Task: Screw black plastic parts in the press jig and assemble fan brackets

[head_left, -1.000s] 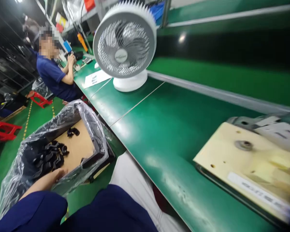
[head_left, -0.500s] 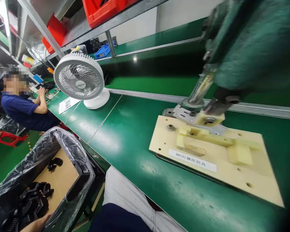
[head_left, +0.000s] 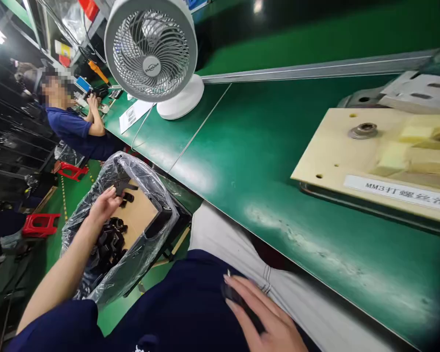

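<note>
In the head view, the left hand reached into a plastic-lined cardboard box beside the green worktop, fingers closed on a black plastic part. The right hand lay in the lap, fingers curled over another black part. A white desk fan stood on the worktop.

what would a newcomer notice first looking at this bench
Probably the white desk fan standing at the far left of the green bench, with the cream jig plate at the right edge. Next, the left hand lifting a black part out of the plastic-lined box of black parts beside the bench, while the right hand rests on the lap over another dark piece.
</note>
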Available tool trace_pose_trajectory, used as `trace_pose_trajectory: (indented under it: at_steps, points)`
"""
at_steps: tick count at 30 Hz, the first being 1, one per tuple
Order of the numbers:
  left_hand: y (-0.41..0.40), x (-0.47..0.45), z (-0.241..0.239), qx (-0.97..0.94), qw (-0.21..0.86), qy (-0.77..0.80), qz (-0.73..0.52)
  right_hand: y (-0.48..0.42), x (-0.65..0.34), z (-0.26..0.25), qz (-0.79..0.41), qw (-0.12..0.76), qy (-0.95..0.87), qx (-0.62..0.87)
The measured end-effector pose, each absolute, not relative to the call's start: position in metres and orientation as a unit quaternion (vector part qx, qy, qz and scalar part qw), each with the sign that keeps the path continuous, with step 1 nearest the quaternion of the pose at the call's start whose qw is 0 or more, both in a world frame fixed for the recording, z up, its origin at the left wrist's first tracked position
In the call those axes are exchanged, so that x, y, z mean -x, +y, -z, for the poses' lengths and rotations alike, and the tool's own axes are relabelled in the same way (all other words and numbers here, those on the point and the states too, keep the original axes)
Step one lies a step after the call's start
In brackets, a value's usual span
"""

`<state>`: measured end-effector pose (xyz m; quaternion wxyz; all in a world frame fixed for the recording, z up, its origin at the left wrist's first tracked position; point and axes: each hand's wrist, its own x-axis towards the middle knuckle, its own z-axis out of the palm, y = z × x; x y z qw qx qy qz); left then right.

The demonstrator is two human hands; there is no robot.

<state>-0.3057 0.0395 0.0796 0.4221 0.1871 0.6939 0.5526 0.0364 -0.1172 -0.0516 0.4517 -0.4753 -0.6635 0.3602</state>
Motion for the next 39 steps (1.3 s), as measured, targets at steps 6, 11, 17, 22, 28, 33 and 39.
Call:
trace_pose_trajectory:
  at_steps: [6,11,17,22,28,33,39]
  points:
    - [-0.004,0.161,-0.048,-0.081,0.657,0.519,-0.54,-0.086,-0.015,0.024,-0.157,0.492,-0.727,0.453]
    - [-0.039,0.102,-0.037,-0.015,0.734,0.537,-0.416,-0.098,-0.045,0.024,-0.141,0.508,-0.697,0.487]
    - [-0.044,0.086,-0.034,-0.032,0.734,0.574,-0.361,-0.106,-0.056,0.035,-0.153,0.54,-0.64,0.525]
    - [-0.05,0.078,-0.034,-0.016,0.747,0.564,-0.351,-0.108,-0.053,0.046,-0.134,0.603,-0.54,0.572]
    - [-0.057,0.07,-0.031,0.033,0.752,0.576,-0.319,-0.11,-0.043,0.048,-0.313,0.665,-0.406,0.544]
    - [-0.074,0.069,-0.023,-0.03,0.823,0.538,-0.181,-0.105,-0.066,0.034,-0.426,0.742,-0.225,0.466]
    - [-0.077,0.075,-0.017,-0.063,0.867,0.489,-0.069,-0.052,-0.173,0.006,-0.05,0.651,-0.354,0.669]
